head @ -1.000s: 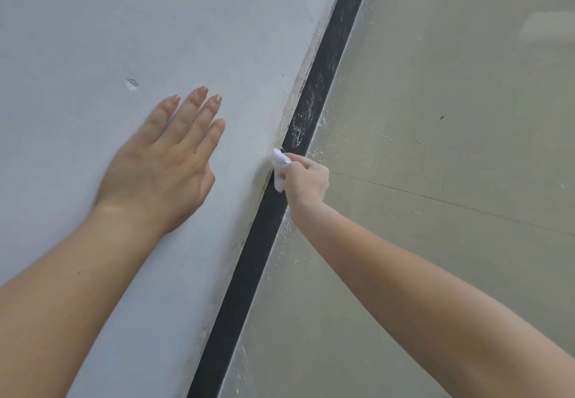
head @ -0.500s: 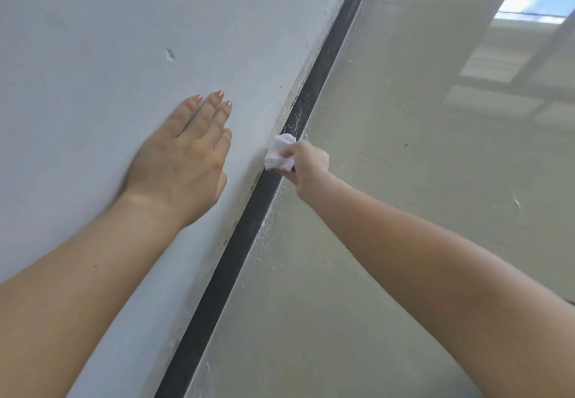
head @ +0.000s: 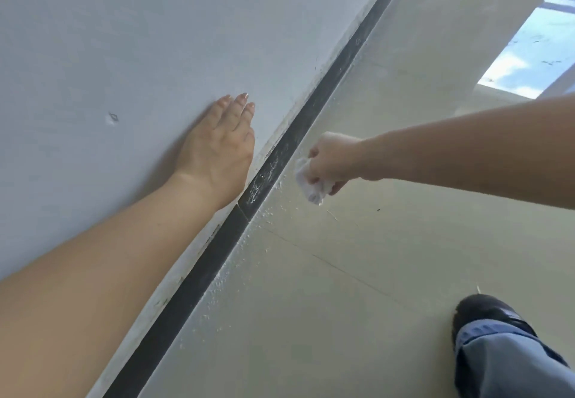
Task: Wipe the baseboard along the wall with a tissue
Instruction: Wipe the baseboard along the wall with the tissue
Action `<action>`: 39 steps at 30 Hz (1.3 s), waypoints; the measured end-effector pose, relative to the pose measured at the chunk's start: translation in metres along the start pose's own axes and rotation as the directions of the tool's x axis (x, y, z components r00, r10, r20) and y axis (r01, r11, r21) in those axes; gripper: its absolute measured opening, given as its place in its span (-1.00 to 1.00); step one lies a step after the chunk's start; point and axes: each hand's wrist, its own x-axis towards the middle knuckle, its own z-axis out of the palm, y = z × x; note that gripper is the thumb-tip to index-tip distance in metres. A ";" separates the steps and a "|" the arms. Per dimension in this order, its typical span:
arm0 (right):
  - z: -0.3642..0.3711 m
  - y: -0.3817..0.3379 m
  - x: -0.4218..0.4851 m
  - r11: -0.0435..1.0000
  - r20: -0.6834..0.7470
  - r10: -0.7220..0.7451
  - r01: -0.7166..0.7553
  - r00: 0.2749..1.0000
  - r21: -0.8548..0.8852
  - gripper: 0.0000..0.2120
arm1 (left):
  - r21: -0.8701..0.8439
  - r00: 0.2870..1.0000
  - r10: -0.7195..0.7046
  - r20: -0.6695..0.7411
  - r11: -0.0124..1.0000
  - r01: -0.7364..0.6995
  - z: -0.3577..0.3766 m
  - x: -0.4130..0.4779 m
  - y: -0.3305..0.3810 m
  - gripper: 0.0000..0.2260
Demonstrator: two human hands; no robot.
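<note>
A narrow black baseboard runs diagonally from the bottom left to the top right, between the white wall and the pale floor. White dusty streaks mark it near the middle. My left hand lies flat on the wall just left of the baseboard, fingers straight. My right hand grips a crumpled white tissue just right of the baseboard, over the floor and apart from the black strip.
The pale glossy floor has tile seams and white specks along the baseboard. My dark shoe and blue trouser leg stand at the bottom right. A bright window reflection shows at the top right.
My right hand has drawn the tissue off the baseboard and to the right, over the floor. The view has swung, bringing my shoe into sight. My left hand stays flat on the wall.
</note>
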 end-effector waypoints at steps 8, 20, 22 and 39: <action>0.090 0.047 0.047 0.853 0.251 -0.022 -0.113 0.968 0.510 -0.89 | 0.136 0.986 0.056 0.154 0.988 -0.078 0.001 0.013 -0.001 -0.52; 0.129 0.004 0.090 0.397 0.477 -0.025 -0.429 0.879 0.811 -0.87 | 0.208 0.996 0.090 0.013 0.974 -0.090 -0.001 0.012 -0.012 -0.47; 0.115 0.007 0.104 0.230 0.481 -0.015 -0.465 0.877 0.855 -0.88 | 0.204 0.993 0.115 -0.002 0.972 -0.112 0.001 0.015 -0.014 -0.48; 0.132 0.027 0.083 0.279 0.576 -0.069 -0.539 0.815 0.795 -0.74 | 0.177 0.975 0.220 -0.040 0.962 -0.209 0.011 0.043 -0.020 -0.48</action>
